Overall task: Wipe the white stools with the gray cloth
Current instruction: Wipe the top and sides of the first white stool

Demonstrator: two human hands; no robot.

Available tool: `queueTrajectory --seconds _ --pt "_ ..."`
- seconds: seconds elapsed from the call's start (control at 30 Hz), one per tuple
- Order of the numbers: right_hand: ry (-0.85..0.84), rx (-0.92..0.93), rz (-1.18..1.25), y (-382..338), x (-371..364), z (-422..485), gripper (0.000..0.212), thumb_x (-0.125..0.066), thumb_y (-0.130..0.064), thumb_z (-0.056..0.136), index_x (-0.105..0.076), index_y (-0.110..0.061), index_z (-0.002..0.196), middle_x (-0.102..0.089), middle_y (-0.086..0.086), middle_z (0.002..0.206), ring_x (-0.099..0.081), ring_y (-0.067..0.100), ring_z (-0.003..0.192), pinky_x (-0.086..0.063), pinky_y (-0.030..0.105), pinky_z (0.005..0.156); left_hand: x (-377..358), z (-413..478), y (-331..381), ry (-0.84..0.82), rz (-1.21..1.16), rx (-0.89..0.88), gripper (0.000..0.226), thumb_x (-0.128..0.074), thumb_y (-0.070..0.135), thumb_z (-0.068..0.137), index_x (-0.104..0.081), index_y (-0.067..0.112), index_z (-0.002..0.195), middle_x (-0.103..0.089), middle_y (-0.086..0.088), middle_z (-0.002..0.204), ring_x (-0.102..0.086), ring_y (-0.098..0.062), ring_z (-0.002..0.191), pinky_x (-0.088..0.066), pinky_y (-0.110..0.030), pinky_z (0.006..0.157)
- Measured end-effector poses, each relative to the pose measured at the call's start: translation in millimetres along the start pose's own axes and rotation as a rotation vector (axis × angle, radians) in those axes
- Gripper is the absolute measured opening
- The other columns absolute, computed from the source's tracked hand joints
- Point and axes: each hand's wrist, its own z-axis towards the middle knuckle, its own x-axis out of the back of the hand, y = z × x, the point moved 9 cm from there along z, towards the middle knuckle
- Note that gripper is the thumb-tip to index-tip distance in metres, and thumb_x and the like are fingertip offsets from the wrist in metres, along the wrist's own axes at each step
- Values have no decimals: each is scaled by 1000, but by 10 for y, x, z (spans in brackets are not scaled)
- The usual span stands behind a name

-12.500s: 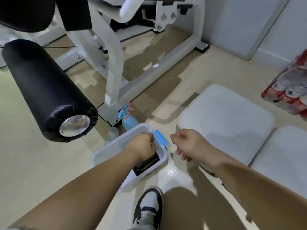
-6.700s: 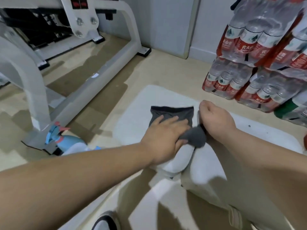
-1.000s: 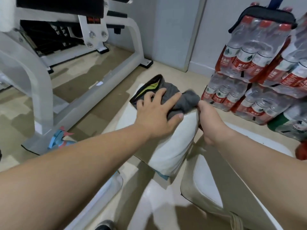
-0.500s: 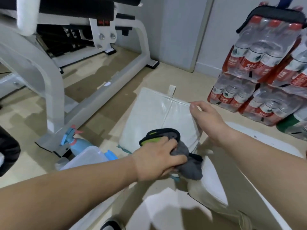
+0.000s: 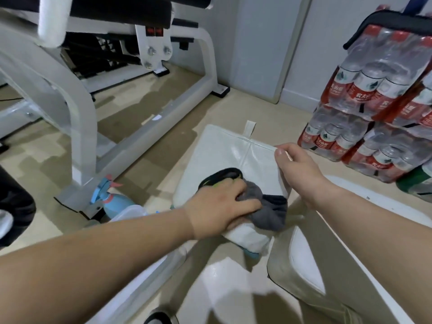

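Note:
A white cushioned stool (image 5: 224, 150) is tipped up on edge at the centre, a small loop tab on its far edge. My right hand (image 5: 297, 167) grips its upper right corner and holds it tilted. My left hand (image 5: 222, 206) presses the gray cloth (image 5: 268, 211), which has a black and green hem, against the stool's lower face. A second white stool (image 5: 378, 216) stands to the right, partly hidden by my right forearm.
A white gym machine frame (image 5: 77, 108) fills the left. A blue spray bottle (image 5: 112, 197) and a clear plastic tub (image 5: 131, 211) sit by its foot. Shrink-wrapped packs of water bottles (image 5: 374, 101) are stacked at the right wall. My shoe (image 5: 159, 318) shows at the bottom.
Over the last second my left hand dragged the cloth from the stool's top edge down to its lower part. My right hand stayed on the upper corner, keeping the stool tilted.

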Motion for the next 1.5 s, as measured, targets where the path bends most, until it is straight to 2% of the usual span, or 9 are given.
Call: queueTrajectory --seconds 0.13,0.23,0.33,0.6,0.77,0.9,0.97,1.17,1.5 --pt "-7 -12 35 39 23 3 23 -51 -39 110 -66 -33 94 -61 3 133 -58 23 112 -46 36 88 224 -121 -1012 142 63 434 37 -50 45 102 -47 29 135 -51 -12 117 -57 -34 99 -57 -43 69" --pt "-1 -15 9 25 11 -8 21 -49 -36 111 -64 -34 96 -58 1 135 -56 24 123 -43 40 109 290 -222 -1478 275 -91 1079 35 -44 45 107 -46 27 137 -45 -10 126 -55 -36 111 -47 -44 80" --pt "21 4 -62 -6 33 -43 21 -47 -33 111 -60 -33 95 -57 4 132 -53 24 120 -39 36 102 228 -24 -1498 367 -300 1336 35 -39 45 110 -47 28 139 -45 -9 138 -49 -37 125 -41 -47 95" --pt "-40 -146 50 134 52 -65 16 -45 -29 89 -61 -26 92 -58 18 126 -59 40 119 -47 46 104 118 546 -297 200 -99 620 36 -51 47 103 -49 33 136 -48 -7 121 -50 -32 99 -36 -37 67" --pt "-110 -52 -26 -31 -91 -44 28 -43 -41 108 -67 -32 119 -51 2 134 -49 21 130 -38 39 116 -22 -44 266 -32 -30 152 27 -51 41 100 -65 26 119 -56 -9 104 -53 -28 80 -17 -33 66" --pt "-107 -23 -146 -26 -126 1 28 -36 -44 113 -61 -31 114 -51 6 130 -50 25 116 -35 33 94 -70 -556 130 -105 1 -44 24 -59 31 100 -60 29 124 -56 -8 107 -55 -28 84 -42 -33 64" --pt "-83 -28 -129 5 -92 2 29 -37 -42 113 -61 -32 103 -56 8 122 -53 26 104 -37 33 81 0 -766 -285 -112 69 20 31 -54 27 98 -58 26 129 -57 -11 108 -60 -30 86 -49 -33 63" --pt "-65 -42 -84 106 -28 -29 33 -40 -44 112 -57 -40 84 -54 9 109 -47 24 88 -35 32 71 440 -839 -1369 240 -132 1044 31 -43 42 109 -46 25 135 -46 -10 125 -60 -36 100 -53 -49 84" --pt "-42 -213 29 64 -131 -121 39 -35 -58 88 -65 -36 100 -60 9 130 -57 34 121 -44 53 108 264 411 -888 237 -182 997 39 -47 46 106 -44 33 143 -39 -12 134 -45 -37 114 -41 -45 90"
